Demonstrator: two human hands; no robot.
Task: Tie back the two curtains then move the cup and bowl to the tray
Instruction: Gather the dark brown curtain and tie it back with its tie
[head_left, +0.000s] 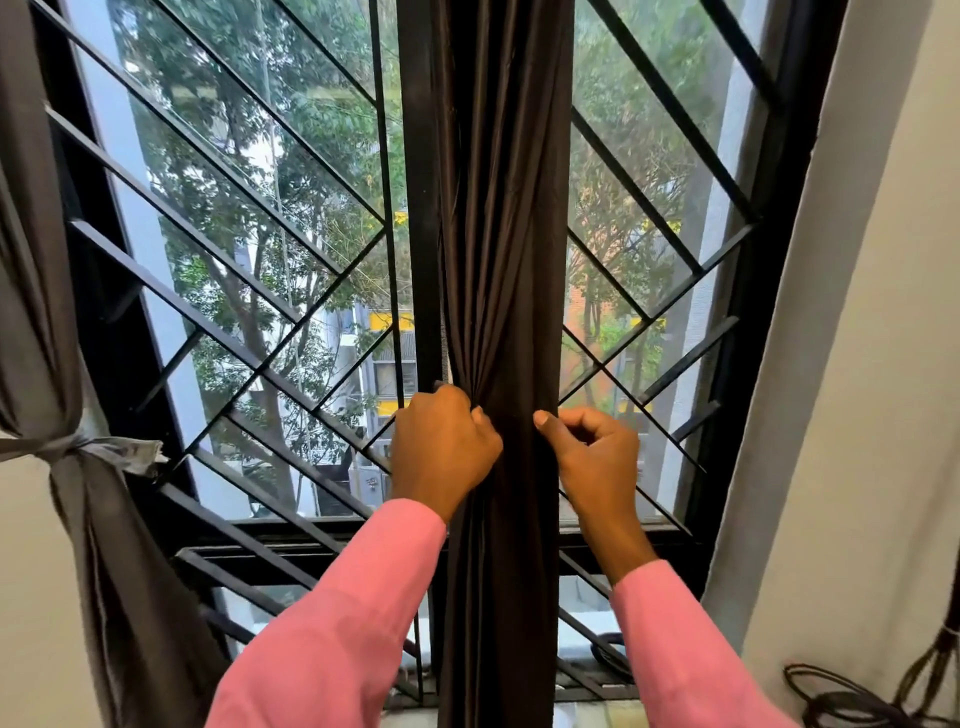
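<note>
A dark brown curtain (501, 218) hangs gathered in a narrow column down the middle of the window. My left hand (441, 447) grips its left edge at about sill-to-mid height, fingers curled into the folds. My right hand (592, 457) is on the curtain's right edge, fingers curled, thumb pressing against the cloth. A grey curtain (47, 312) hangs at the far left, cinched by a grey tie-back (98, 449). Cup, bowl and tray are out of view.
Behind the curtain is a window with a black diagonal metal grille (249, 291) and a black frame (779, 260). A white wall (883, 364) stands on the right, with dark cables (852, 696) at its foot.
</note>
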